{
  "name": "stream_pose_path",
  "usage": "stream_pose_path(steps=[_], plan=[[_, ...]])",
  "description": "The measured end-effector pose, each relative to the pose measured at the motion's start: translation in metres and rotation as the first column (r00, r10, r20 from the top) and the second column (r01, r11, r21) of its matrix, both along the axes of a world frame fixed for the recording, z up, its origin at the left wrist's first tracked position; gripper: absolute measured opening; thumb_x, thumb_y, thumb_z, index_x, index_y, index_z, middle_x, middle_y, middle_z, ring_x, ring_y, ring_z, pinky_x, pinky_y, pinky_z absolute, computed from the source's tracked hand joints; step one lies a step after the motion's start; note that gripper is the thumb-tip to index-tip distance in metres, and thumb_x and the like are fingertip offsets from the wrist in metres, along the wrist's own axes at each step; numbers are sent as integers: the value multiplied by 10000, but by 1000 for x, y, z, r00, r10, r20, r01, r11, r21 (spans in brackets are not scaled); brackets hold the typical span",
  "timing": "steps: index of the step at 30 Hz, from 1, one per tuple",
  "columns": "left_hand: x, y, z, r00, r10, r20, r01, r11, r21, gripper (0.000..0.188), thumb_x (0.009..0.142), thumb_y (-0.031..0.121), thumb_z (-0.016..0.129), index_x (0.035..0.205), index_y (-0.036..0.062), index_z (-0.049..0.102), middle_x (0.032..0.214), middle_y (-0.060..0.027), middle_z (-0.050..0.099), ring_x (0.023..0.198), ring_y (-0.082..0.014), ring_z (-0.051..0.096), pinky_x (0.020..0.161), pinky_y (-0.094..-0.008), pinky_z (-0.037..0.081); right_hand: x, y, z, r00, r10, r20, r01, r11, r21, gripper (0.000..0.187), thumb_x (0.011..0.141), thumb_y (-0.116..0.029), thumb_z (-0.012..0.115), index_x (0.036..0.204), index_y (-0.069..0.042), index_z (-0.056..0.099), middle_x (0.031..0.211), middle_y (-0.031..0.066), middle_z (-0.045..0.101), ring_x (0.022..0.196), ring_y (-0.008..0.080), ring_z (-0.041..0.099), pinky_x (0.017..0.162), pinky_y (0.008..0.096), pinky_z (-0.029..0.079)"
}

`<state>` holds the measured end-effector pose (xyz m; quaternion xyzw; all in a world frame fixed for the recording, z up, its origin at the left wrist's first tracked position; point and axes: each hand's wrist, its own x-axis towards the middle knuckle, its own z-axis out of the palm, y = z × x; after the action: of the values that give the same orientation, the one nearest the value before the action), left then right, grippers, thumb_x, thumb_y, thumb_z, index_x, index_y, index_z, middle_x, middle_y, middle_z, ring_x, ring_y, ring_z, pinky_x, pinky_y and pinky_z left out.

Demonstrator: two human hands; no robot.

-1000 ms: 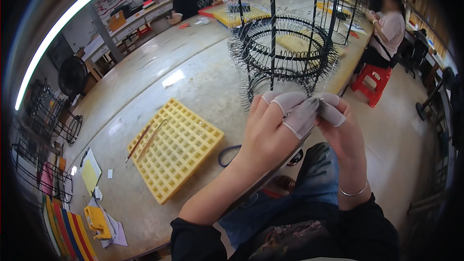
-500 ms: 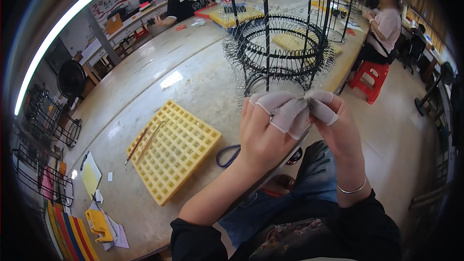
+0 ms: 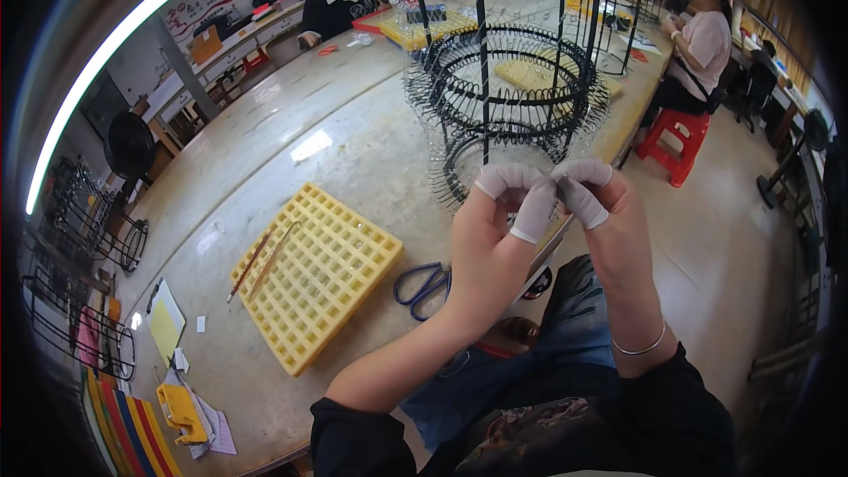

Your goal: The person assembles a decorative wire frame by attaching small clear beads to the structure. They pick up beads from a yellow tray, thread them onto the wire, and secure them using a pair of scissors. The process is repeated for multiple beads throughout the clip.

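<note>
My left hand (image 3: pixel 493 243) and my right hand (image 3: pixel 616 228) meet fingertip to fingertip above the table's near edge, with pale fabric finger covers on several fingers. Both pinch at the same spot. What lies between the fingertips is too small to make out. Just beyond them rises a black wire display rack (image 3: pixel 484 106) with round tiers of hooks, many hung with thin silvery pieces like chains. Blue-handled scissors (image 3: pixel 420 286) lie by my left forearm. To their left sits a yellow gridded tray (image 3: pixel 320 276), with a thin brown stick (image 3: pixel 251 262) and slender tan tweezers (image 3: pixel 275 256) across it.
On the table's left side are a clipboard (image 3: pixel 166 322), a yellow tape dispenser (image 3: pixel 182 413) and a row of coloured folders (image 3: pixel 132 431). One person (image 3: pixel 340 4) is across the table, and another (image 3: pixel 704 44) sits on a red stool (image 3: pixel 673 146) at right.
My left hand has turned and its fingers have drawn in, uncovering more of the scissors. Both hands stay together at the pinch. The person across the table has shifted slightly.
</note>
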<state>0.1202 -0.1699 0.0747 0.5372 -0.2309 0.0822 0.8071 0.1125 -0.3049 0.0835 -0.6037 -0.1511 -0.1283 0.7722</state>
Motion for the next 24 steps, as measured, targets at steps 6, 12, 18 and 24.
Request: stream_pose_path(steps=[6,12,18,24], plan=[[2,-2,-5,999,2,43,-1,1000,-27,135,859,22,590,975,-2,524,913,-47,573,833,-91,554,765,-237,440,0,2,0,999,-35,-12,35,999,-19,112,876,-86,624,945,2,629,880,13,638,820,75,584,770,219,466],[-2,-2,1,998,7,-67,-7,1000,-2,139,850,-10,574,985,-2,545,934,-45,581,849,-93,555,782,-238,447,2,0,-6,997,-73,-28,72,997,-24,121,880,-88,619,964,-1,627,899,20,633,831,79,582,767,220,465],[-3,2,5,986,-56,-159,52,998,-26,135,854,-23,558,988,-12,558,921,-39,595,850,-86,559,782,-229,447,0,3,-3,996,-92,-11,91,994,-66,119,883,-52,597,984,9,610,915,35,634,853,88,586,783,234,475],[-1,0,4,987,-26,-161,31,999,31,170,845,25,561,1009,-14,574,934,-53,596,840,-125,564,795,-256,453,-3,3,1,991,-134,2,134,988,-74,101,886,-43,588,970,11,600,909,38,631,829,89,591,762,234,489]])
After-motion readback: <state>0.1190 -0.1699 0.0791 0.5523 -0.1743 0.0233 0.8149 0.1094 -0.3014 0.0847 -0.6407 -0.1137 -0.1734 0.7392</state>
